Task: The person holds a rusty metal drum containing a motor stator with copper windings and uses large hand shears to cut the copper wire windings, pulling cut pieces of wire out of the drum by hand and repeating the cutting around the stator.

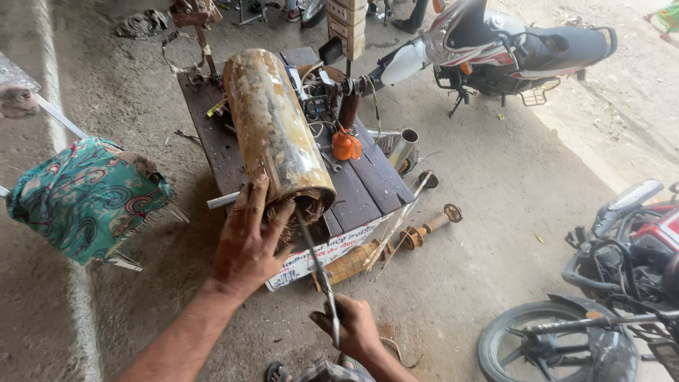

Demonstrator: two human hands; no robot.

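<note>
Bracing rusty cylinder (pixel 277 124) near end, left hand (pixel 247 237) fingers spread; right hand (pixel 353 327) fingers pinching thin rod (pixel 316 263), tip aimed into open end; cylinder's long axis runs away along surface (pixel 368 180).

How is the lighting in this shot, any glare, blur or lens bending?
Head view: soft daylight, brightest top right; mild sheen on the rusty cylinder; the thin tool in the right hand is slightly smeared; left hand sharp; wide-angle curvature bends the edges.
</note>
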